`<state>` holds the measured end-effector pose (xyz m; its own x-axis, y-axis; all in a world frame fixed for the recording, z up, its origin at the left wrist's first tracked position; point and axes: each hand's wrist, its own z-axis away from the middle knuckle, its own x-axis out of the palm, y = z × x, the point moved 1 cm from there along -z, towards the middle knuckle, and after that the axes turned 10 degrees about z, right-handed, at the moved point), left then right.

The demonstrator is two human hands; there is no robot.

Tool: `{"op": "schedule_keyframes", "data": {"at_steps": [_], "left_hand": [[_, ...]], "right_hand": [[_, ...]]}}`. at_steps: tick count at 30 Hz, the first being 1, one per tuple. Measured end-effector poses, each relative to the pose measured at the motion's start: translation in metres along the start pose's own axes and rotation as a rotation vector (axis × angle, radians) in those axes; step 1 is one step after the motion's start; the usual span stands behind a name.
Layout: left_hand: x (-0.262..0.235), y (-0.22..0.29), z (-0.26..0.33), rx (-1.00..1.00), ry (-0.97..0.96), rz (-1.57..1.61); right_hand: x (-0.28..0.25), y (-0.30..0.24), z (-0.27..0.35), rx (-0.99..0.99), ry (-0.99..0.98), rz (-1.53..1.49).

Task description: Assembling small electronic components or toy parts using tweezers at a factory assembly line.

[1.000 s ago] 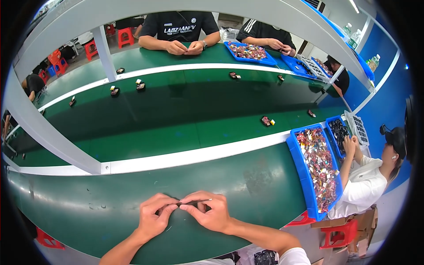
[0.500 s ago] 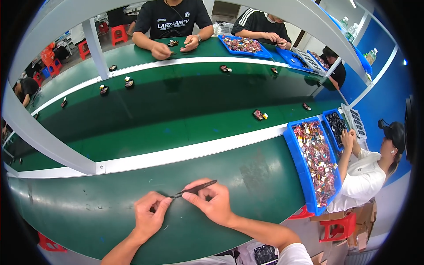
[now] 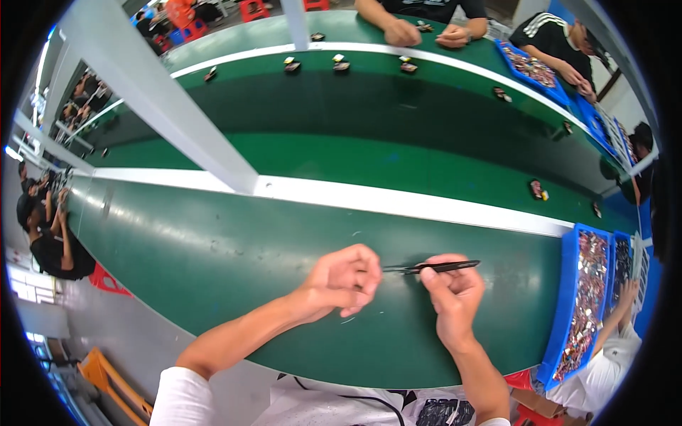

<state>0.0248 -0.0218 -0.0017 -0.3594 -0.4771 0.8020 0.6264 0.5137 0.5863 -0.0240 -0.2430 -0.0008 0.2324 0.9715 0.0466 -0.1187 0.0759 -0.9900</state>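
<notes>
At the far left edge a seated person [image 3: 44, 234] in dark clothes leans toward the green table [image 3: 213, 248]. A white beam [image 3: 163, 106] slants across the upper left, and a white strip [image 3: 398, 202] runs along the table's far side, parting it from the darker belt [image 3: 398, 121], where small dark parts [image 3: 341, 66] lie spaced in a row.

The left hand [image 3: 341, 280] rests above the table near its middle, its fingers curled in toward the thumb; they seem pinched on something tiny, but what it is cannot be told. Its fingertips meet the thin tip of the tweezers [image 3: 433, 268], which lie almost level, pointing left. The right hand [image 3: 455, 298] is closed on the tweezers, thumb and forefinger gripping the dark shaft near its middle, the blunt end sticking out to the right past the knuckles.

Further right, another small part [image 3: 536, 189] sits on the belt. A blue tray [image 3: 568, 298] full of mixed small pieces stands at the table's right end, and a person in white [image 3: 618, 348] reaches toward it.
</notes>
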Motion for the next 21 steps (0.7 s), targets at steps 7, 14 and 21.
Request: {"op": "schedule_keyframes", "data": {"at_steps": [7,14,21], "left_hand": [[-0.011,0.003,0.001,-0.037,-0.013,0.147],[-0.014,0.001,0.0,-0.008,-0.036,0.169],[-0.014,0.0,-0.002,0.001,-0.027,0.155]], "right_hand": [[0.001,0.003,-0.001,0.002,-0.023,0.061],[0.001,0.005,-0.001,-0.026,-0.019,0.073],[0.0,0.003,0.0,-0.018,-0.031,0.067]]}}
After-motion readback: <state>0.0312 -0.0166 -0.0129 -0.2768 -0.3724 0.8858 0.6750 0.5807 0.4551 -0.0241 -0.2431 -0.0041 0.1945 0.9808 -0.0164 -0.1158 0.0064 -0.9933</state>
